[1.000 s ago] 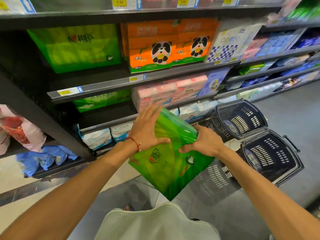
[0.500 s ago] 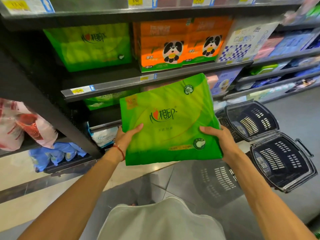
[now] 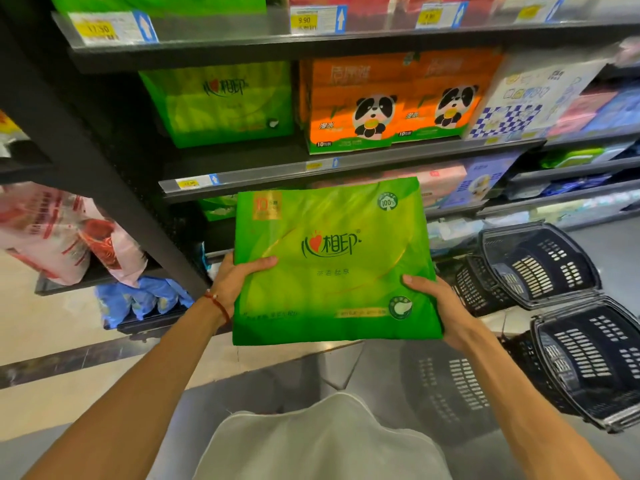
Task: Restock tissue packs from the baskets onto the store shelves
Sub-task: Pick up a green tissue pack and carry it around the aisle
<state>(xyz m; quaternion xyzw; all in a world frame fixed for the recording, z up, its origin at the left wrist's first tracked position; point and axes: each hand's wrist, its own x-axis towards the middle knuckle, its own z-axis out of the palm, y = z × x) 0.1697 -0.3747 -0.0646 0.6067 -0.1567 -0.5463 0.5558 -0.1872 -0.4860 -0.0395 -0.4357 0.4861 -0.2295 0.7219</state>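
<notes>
At the front of the dark shelf unit [image 3: 114,181], held clear of the floor: one green tissue pack [image 3: 332,258], flat, printed face upright toward its holder, top edge overlapping the rail of the middle shelf [image 3: 398,160].

Left hand [image 3: 239,282]: grips the pack's left edge, thumb laid across the front, fingers hidden behind; red cord bracelet [image 3: 218,303] at the wrist.

Right hand [image 3: 436,306]: grips the lower right corner, thumb on the front, fingers underneath.

On the middle shelf, left to right: a matching green pack [image 3: 221,102]; two orange panda packs [image 3: 381,109] touching side by side; a blue-and-white chequered pack [image 3: 512,112], tilted.

Top rail: yellow price tags [image 3: 304,19].

Next shelf down: pink packs [image 3: 443,178], partly hidden by the held pack.

Floor, right of the person: black baskets [image 3: 540,261], close together beside the shelving.

Far left: pink-and-red bags [image 3: 59,233] above blue packs [image 3: 138,299].
</notes>
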